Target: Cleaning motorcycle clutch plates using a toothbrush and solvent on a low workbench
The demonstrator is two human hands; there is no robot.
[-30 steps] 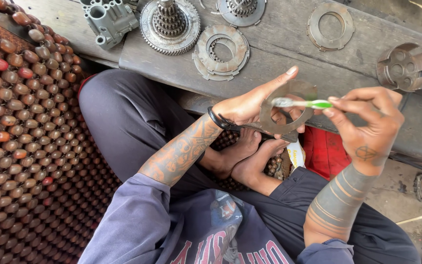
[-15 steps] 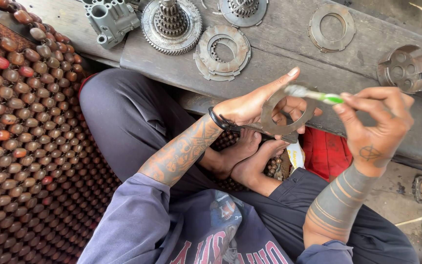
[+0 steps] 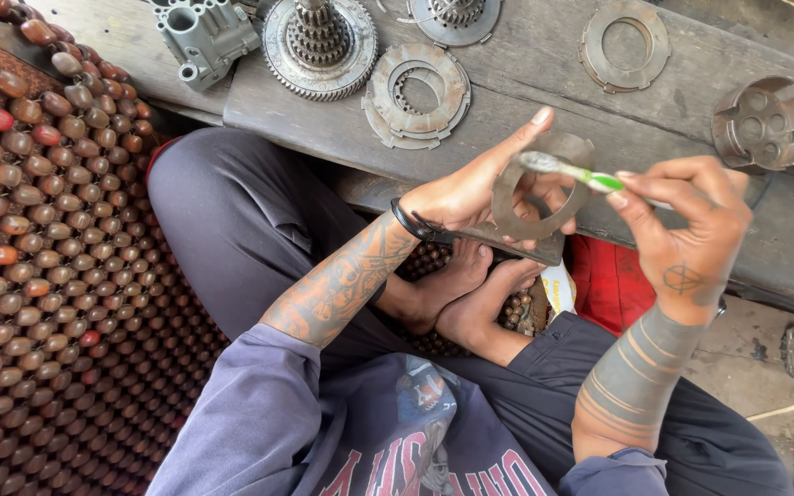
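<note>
A flat, rusty-grey metal ring plate (image 3: 526,197) is being held up on edge above the lap, its round hole facing the camera and its rim tilting slightly. A toothbrush (image 3: 570,172) with a green-and-white handle is lying across the plate's upper rim, its worn bristled head pressing against the metal at the left.
</note>
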